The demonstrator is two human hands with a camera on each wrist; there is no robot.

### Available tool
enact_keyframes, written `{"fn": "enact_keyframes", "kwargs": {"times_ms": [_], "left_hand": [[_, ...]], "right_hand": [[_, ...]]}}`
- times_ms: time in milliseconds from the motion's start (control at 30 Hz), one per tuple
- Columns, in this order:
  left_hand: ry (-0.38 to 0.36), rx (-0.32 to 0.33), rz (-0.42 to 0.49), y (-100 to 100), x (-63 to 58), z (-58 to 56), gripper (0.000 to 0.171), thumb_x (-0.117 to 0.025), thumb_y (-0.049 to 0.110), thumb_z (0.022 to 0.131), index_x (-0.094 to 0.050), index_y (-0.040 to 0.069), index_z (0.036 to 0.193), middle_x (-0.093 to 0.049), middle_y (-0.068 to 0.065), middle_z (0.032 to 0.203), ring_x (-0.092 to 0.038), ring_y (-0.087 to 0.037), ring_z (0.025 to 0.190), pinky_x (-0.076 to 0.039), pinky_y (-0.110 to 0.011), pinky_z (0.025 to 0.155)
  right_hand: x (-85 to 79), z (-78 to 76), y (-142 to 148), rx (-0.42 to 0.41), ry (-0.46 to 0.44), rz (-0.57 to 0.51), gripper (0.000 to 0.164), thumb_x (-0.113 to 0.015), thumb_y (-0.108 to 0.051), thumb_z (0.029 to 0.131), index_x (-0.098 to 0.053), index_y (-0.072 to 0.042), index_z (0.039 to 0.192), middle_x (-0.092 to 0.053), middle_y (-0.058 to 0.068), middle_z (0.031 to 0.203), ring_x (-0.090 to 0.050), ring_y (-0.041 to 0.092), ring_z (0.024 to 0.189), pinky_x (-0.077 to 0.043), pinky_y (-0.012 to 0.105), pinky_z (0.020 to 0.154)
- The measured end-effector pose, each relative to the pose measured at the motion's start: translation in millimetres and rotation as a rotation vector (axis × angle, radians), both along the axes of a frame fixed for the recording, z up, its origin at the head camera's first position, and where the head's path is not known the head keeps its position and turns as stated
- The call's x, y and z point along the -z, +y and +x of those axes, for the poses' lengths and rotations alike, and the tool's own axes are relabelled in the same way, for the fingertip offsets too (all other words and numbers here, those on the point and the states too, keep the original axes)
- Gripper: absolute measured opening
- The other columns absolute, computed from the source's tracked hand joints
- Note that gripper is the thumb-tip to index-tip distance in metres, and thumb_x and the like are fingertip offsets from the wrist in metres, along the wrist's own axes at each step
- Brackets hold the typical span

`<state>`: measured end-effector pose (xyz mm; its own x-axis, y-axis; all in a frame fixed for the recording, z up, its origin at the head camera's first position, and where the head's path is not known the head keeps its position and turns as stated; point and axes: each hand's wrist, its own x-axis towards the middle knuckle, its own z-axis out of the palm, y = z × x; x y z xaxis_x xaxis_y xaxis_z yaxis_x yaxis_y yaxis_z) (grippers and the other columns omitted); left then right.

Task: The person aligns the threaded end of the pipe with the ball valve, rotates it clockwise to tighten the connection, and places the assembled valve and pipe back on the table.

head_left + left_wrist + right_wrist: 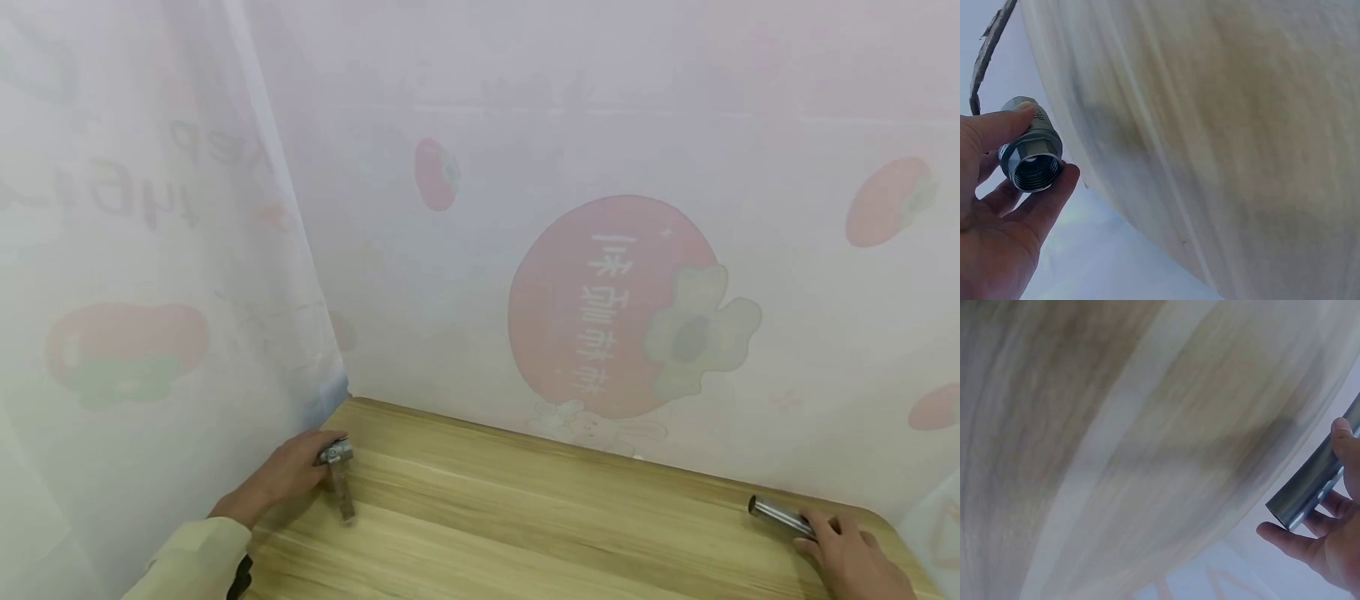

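Observation:
My left hand [281,473] grips a metal ball valve [339,452] near the table's left end. The valve's long lever handle [342,498] points toward the front of the table. In the left wrist view, thumb and fingers pinch the valve [1038,134], and its threaded open end faces the camera. On the far right, my right hand [858,554] holds a short, smooth metal pipe [780,515], its hollow end pointing left. The right wrist view shows the thumb and curled fingers around this pipe [1310,481].
Beneath both hands is a wood-grain table [525,508] with rounded corners. White fabric curtains [787,183] printed with red fruit hang behind it and along the left side [150,267], close to the table edges.

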<state>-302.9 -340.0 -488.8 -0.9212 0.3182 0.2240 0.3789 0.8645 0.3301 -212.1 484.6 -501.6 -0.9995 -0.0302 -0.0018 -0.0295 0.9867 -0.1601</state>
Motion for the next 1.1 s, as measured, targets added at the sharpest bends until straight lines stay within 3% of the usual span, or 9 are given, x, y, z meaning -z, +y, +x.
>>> {"fn": "enact_keyframes", "kwargs": {"times_ms": [167, 367, 567, 933, 1100], "left_hand": [[-0.003, 0.008, 0.003, 9.3, -7.0, -0.9, 0.052, -0.077, 0.001, 0.096, -0.064, -0.001, 0.146, -0.071, -0.023, 0.135, -0.067, -0.047, 0.125, -0.059, -0.064, 0.104], [0.019, 0.040, -0.007, 18.1, -10.0, -3.0, 0.053, -0.079, 0.002, 0.095, -0.064, -0.002, 0.145, -0.072, -0.023, 0.135, -0.068, -0.046, 0.124, -0.061, -0.062, 0.102], [0.007, 0.040, 0.002, 25.8, -12.0, -3.2, 0.053, -0.078, 0.001, 0.094, -0.063, -0.005, 0.145, -0.070, -0.025, 0.136, -0.068, -0.045, 0.123, -0.061, -0.061, 0.102], [-0.025, 0.051, 0.032, 39.7, -17.4, -4.4, 0.050, -0.078, 0.005, 0.096, -0.064, 0.000, 0.144, -0.070, -0.022, 0.137, -0.069, -0.041, 0.122, -0.062, -0.057, 0.098], [-0.026, 0.083, 0.052, 45.9, -18.4, -5.1, 0.048, -0.077, 0.003, 0.096, -0.064, -0.002, 0.142, -0.072, -0.020, 0.135, -0.070, -0.041, 0.122, -0.063, -0.056, 0.099]], "right_hand": [[-2.7, -2.8, 0.7, -0.014, 0.007, -0.015, 0.045, -0.059, -0.035, 0.113, -0.049, 0.001, 0.138, -0.058, 0.021, 0.101, -0.063, 0.032, 0.081, -0.055, 0.043, 0.060], [-3.3, -4.8, -3.4, -0.074, 0.135, 0.013, 0.037, -0.071, -0.017, 0.107, -0.052, -0.001, 0.134, -0.062, 0.016, 0.099, -0.062, 0.026, 0.079, -0.056, 0.043, 0.062], [-3.4, -2.1, -5.3, -0.068, 0.166, 0.041, 0.035, -0.071, -0.018, 0.107, -0.053, -0.003, 0.132, -0.064, 0.019, 0.103, -0.066, 0.039, 0.087, -0.058, 0.055, 0.063], [-4.8, 3.1, -13.8, -0.090, 0.234, 0.045, 0.032, -0.067, -0.020, 0.110, -0.052, -0.007, 0.135, -0.064, 0.011, 0.095, -0.065, 0.036, 0.083, -0.057, 0.056, 0.063], [-4.9, 3.5, -18.4, -0.122, 0.318, 0.042, 0.031, -0.072, -0.018, 0.106, -0.055, -0.010, 0.131, -0.064, 0.011, 0.097, -0.065, 0.035, 0.084, -0.057, 0.056, 0.064]]}}
